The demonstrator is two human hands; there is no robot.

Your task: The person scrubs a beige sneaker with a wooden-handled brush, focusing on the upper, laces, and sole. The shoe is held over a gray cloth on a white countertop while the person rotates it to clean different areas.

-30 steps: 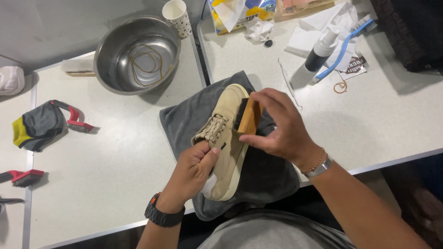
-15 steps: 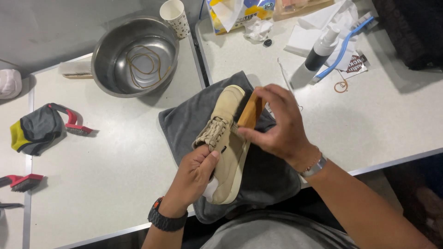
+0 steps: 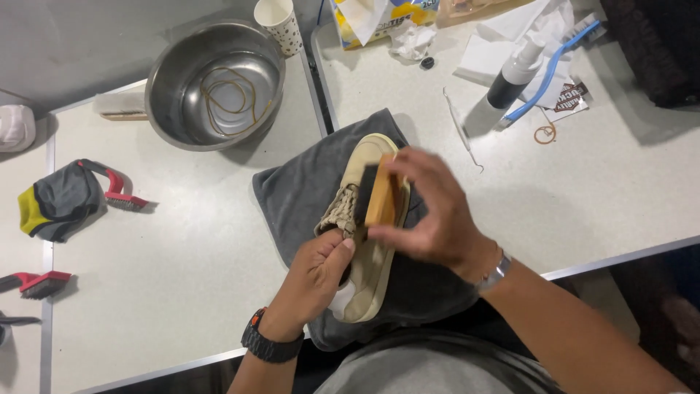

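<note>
A beige suede shoe (image 3: 364,157) lies on a dark grey towel (image 3: 299,197) near the table's front edge. My left hand (image 3: 317,273) grips the shoe at its opening, just below the laces. In my right hand (image 3: 434,215) is a wooden brush with dark bristles (image 3: 379,198), pressed against the shoe's upper side near the laces. A dark watch sits on my left wrist, a metal bracelet on my right.
A steel bowl (image 3: 215,84) holding a loop of lace stands at the back left, a dotted paper cup (image 3: 277,22) beside it. A spray bottle (image 3: 510,73), blue toothbrush (image 3: 554,69), metal pick (image 3: 461,131) and tissues lie back right. Red brushes (image 3: 120,193) and a grey-yellow cloth (image 3: 55,201) lie left.
My right hand has slid the brush along the shoe's side, down toward the laces and my left hand. The left hand keeps its hold on the shoe.
</note>
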